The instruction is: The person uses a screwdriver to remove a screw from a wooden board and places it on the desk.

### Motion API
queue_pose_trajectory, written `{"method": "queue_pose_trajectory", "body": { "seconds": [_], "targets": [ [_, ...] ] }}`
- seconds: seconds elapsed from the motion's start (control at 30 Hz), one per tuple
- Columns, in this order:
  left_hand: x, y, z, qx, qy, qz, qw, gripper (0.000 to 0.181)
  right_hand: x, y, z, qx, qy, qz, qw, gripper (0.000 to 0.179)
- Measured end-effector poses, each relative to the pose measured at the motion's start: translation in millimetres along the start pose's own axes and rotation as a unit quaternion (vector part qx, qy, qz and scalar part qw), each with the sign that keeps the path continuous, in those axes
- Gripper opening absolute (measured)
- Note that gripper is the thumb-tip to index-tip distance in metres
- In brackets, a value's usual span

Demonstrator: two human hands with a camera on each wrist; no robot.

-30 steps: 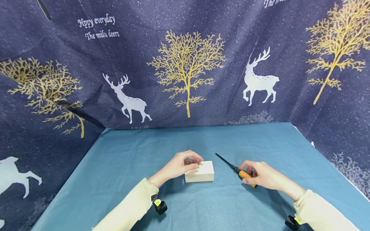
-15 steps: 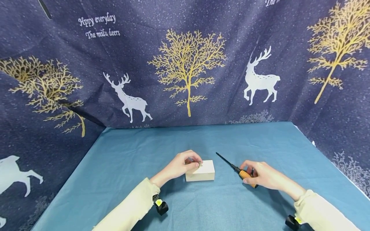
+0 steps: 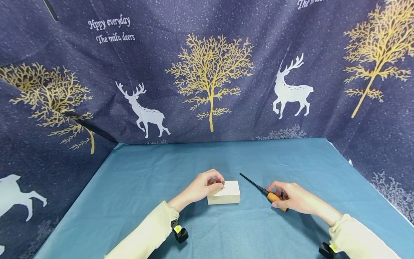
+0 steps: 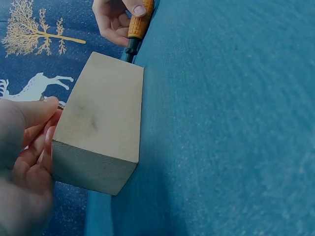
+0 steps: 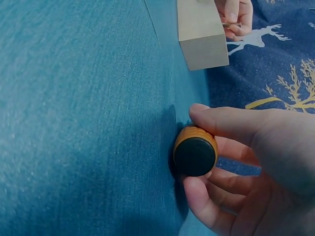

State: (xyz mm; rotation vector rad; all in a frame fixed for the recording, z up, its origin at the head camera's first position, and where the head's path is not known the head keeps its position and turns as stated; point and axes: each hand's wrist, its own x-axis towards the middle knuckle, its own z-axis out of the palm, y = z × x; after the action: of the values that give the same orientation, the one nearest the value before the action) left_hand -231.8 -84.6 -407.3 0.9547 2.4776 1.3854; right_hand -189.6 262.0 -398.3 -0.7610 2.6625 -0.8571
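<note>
A pale wooden block [image 3: 224, 199] lies on the cloth in the middle of the head view. Above its top, my left hand [image 3: 206, 186] pinches a small metal screw [image 5: 232, 24] between thumb and fingers. Seen from the right wrist, the screw stands out from the block's top face; whether its tip has entered the wood I cannot tell. To the right, my right hand [image 3: 295, 197] grips the orange and black handle of a screwdriver [image 3: 274, 197]. Its dark shaft points away and to the left, apart from the block. The handle's black end cap faces the right wrist camera.
Blue cloth [image 3: 155, 169] covers the table. A dark curtain [image 3: 226, 108] printed with deer and trees hangs behind it and along the left side. Each wrist carries a small black camera, such as the left one [image 3: 181, 235].
My left fingertips have drawn in slightly around the screw, and more of the block's top shows. The screwdriver tip has dipped a little; the right hand stays nearly in place.
</note>
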Motion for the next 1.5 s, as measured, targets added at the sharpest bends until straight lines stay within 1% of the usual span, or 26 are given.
{"method": "queue_pose_trajectory", "body": {
  "seconds": [0.2, 0.33, 0.47, 0.57, 0.8, 1.03, 1.23, 1.5],
  "targets": [
    [-0.3, -0.8, 2.7, 0.008, 0.01, -0.009, 0.9999, 0.005, 0.4, -0.5, 0.1, -0.002, -0.002, 0.009, 1.0, 0.041],
    [0.3, 0.6, 3.4, 0.008, 0.014, -0.007, 0.9998, 0.005, 1.1, 0.0, -0.4, -0.001, -0.003, 0.013, 0.9999, 0.042],
    [0.6, 2.3, 3.7, 0.005, 0.018, -0.008, 0.9998, 0.004, 1.5, 0.1, -1.0, 0.002, -0.004, 0.012, 0.9999, 0.042],
    [0.9, 2.7, 4.4, 0.007, 0.022, -0.015, 0.9996, 0.004, 1.7, 0.5, -0.5, 0.002, -0.004, 0.012, 0.9999, 0.043],
    [-0.2, 2.4, 7.0, 0.021, 0.035, -0.014, 0.9991, 0.004, 1.4, 1.0, 0.1, -0.001, 0.001, 0.013, 0.9999, 0.042],
    [-1.0, 3.7, 9.1, 0.031, 0.046, -0.024, 0.9982, 0.004, 0.7, 0.0, 0.7, 0.003, 0.002, 0.006, 1.0, 0.042],
    [-1.2, 4.0, 10.1, 0.038, 0.059, -0.013, 0.9974, 0.006, 0.3, -0.6, 0.5, 0.001, 0.0, 0.013, 0.9999, 0.041],
    [-1.2, 4.0, 10.0, 0.04, 0.06, -0.023, 0.9971, 0.007, 0.7, -1.1, 0.2, 0.002, -0.001, 0.004, 1.0, 0.042]
  ]
}}
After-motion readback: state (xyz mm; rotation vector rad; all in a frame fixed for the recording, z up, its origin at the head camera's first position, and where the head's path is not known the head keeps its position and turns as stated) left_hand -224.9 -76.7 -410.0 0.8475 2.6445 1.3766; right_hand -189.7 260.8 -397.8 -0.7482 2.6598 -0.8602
